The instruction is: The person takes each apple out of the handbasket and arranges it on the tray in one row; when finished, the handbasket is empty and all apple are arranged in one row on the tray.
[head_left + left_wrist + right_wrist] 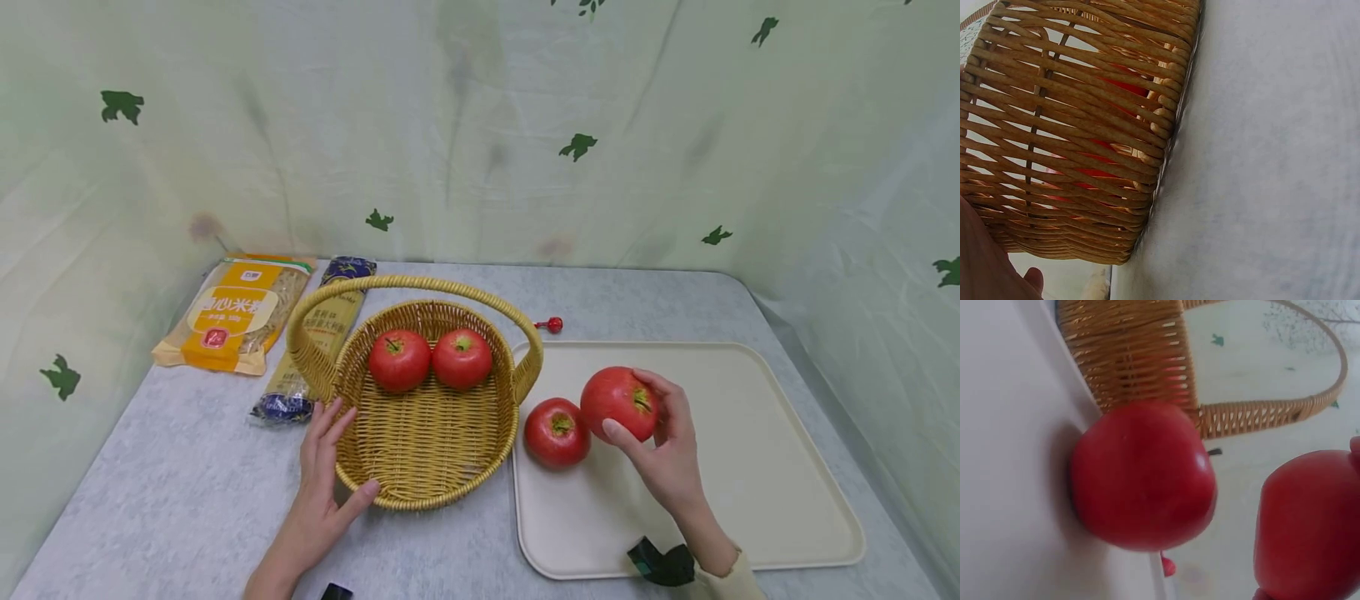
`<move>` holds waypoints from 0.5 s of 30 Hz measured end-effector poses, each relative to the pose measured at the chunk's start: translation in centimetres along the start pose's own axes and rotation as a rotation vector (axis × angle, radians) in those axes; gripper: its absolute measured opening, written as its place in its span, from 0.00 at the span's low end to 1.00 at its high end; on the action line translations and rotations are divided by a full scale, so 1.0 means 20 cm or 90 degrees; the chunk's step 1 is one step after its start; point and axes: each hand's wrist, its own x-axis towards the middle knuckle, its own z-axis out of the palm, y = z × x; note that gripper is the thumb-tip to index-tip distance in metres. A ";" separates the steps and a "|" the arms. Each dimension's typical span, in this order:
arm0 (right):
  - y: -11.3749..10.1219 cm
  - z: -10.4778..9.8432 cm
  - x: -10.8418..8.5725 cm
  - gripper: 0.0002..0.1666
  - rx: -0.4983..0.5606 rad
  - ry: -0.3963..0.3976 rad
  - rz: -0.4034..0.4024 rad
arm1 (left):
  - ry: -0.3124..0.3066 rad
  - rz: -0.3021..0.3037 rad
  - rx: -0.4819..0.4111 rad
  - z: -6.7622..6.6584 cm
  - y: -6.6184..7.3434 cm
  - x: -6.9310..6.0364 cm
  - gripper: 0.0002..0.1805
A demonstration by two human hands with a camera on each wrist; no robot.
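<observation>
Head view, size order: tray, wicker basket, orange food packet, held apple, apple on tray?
1. Tray
2. Wicker basket
3. Orange food packet
4. Held apple, apple on tray: unranked; held one seems nearer the camera

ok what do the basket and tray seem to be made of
Basket: probably wicker or rattan, perhaps a plastic imitation, with a slight sheen; the interlaced strands suggest it. Tray: likely moulded plastic, smooth and pale, judging by its even colour and rounded corners, though coated metal is possible.
</observation>
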 end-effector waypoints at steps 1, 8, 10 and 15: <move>0.01 -0.01 0.00 0.43 -0.006 0.003 0.007 | 0.000 0.000 0.001 0.00 0.00 0.00 0.48; 0.19 -0.05 -0.03 0.45 -0.082 0.009 0.028 | -0.002 -0.005 -0.002 0.00 0.00 0.00 0.47; 0.30 -0.07 -0.04 0.47 -0.107 0.012 0.015 | -0.002 -0.006 -0.004 0.00 0.00 0.00 0.47; 0.38 -0.08 -0.05 0.45 -0.135 0.022 0.017 | -0.002 -0.005 -0.007 0.00 0.00 0.00 0.47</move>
